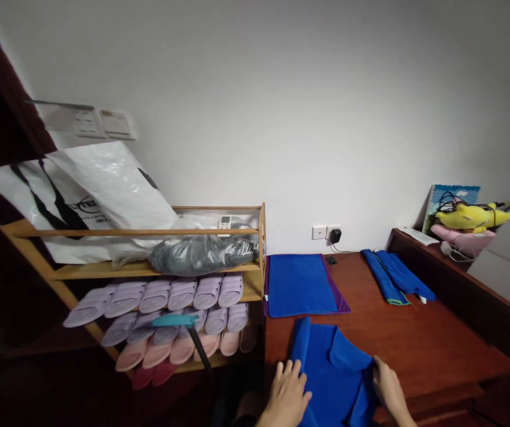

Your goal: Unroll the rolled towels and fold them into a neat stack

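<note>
The left hand (285, 392) lies palm down on the left edge of the blue cloth (339, 379), its fingers loosely spread and its thumb reaching in over the fabric; it is not clamped on anything. The right hand (389, 386) is at the cloth's right edge, fingers bent, their tips against the fabric. Its thumb is hidden, so I cannot tell whether it pinches the edge or only touches it. The hands are well apart, with the cloth between them.

The cloth is at the near left part of the table (415, 344), its left side rolled up into a ridge and its upper right corner folded over. Behind it, a flat blue sheet (302, 284) lies on a purple sheet (343, 302), which shows along the right side. Farther right are the folded blue strips (399, 273), side by side. The rack (263, 252) stands just left of the table, with slippers (208, 290) in rows
</note>
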Demonstrator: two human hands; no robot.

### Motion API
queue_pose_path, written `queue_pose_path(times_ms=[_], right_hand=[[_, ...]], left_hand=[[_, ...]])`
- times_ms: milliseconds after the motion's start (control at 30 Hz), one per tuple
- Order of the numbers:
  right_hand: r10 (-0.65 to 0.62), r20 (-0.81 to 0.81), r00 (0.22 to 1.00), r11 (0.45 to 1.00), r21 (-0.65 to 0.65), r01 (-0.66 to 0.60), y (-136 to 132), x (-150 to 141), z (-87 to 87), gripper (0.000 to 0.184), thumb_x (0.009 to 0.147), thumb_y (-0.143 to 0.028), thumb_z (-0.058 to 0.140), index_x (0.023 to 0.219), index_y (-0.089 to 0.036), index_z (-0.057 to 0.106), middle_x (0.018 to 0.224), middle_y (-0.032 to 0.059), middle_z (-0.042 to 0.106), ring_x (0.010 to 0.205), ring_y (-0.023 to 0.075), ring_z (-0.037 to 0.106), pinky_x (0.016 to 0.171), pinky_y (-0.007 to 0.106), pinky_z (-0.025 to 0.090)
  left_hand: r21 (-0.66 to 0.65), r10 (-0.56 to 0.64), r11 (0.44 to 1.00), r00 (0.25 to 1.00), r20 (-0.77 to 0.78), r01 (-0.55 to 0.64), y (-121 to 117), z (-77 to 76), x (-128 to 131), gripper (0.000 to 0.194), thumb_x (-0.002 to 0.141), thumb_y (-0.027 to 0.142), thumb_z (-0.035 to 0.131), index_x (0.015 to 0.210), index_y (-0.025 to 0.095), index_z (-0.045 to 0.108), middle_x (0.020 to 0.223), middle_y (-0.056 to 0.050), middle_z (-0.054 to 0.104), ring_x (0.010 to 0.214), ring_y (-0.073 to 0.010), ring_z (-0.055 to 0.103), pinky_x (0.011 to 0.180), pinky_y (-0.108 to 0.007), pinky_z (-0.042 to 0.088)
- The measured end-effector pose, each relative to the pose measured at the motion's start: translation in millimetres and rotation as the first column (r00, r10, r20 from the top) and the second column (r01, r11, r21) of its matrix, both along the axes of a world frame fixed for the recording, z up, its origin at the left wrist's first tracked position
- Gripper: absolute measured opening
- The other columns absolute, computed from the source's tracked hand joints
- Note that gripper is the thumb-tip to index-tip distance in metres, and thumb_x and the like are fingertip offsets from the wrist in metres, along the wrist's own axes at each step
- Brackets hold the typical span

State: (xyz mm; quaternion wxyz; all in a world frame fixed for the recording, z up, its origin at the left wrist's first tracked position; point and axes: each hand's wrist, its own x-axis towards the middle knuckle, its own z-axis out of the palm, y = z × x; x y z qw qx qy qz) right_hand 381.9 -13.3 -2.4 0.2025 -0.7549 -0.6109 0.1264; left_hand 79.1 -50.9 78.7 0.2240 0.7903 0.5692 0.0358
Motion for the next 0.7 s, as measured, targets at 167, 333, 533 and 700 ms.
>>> queue_pose_path(times_ms=[167,333,533,700], right_hand=[[-0.104,0.079,0.991,0.991,0.089,0.097,7.8,-23.3,11.4,0.046,0.082,-0.024,0.028,0.12,-0.016,0.054,0.123,0.0186,0.057,0.11,0.0361,0.054,0.085,0.058,0.043],[0.371,-0.255,0.893,0.89,0.373,-0.264,3.6,-114.5,17.4,0.047,0.089,-0.036,0.034,0.133,-0.023,0.042,0.138,0.0073,0.049,0.126,0.0216,0.045,0.103,0.043,0.04],[0.442,-0.122,0.888,0.88,0.249,-0.404,0.7,-128.7,-10.0,0.048,0.091,-0.043,0.032,0.133,-0.022,0.045,0.142,0.0063,0.043,0.133,0.0212,0.035,0.11,0.043,0.032],[0.362,0.16,0.918,0.92,0.097,-0.38,3.8,-90.9,-7.6,0.057,0.089,-0.055,0.029,0.141,-0.03,0.028,0.149,0.0035,0.03,0.137,0.0231,0.027,0.111,0.051,0.025]], left_hand=[[0.158,0.16,0.977,0.983,-0.089,-0.145,-7.1,-13.5,-4.9,0.044,0.09,0.034,0.033,0.126,0.017,0.054,0.14,-0.014,0.044,0.131,-0.0322,0.036,0.109,-0.055,0.025],[0.424,-0.02,0.906,1.0,0.015,0.012,-5.0,-48.2,37.0,0.049,0.087,0.026,0.04,0.136,0.021,0.041,0.143,-0.009,0.041,0.132,-0.0243,0.036,0.109,-0.041,0.034],[0.268,0.025,0.963,0.999,-0.035,-0.015,7.2,-69.7,44.5,0.051,0.088,0.026,0.036,0.139,0.022,0.035,0.146,-0.01,0.033,0.135,-0.0273,0.028,0.109,-0.052,0.029],[0.19,0.171,0.971,0.977,-0.13,-0.145,3.9,-49.4,-0.5,0.058,0.082,0.02,0.036,0.139,0.022,0.034,0.148,-0.011,0.026,0.138,-0.0265,0.02,0.112,-0.056,0.016]])
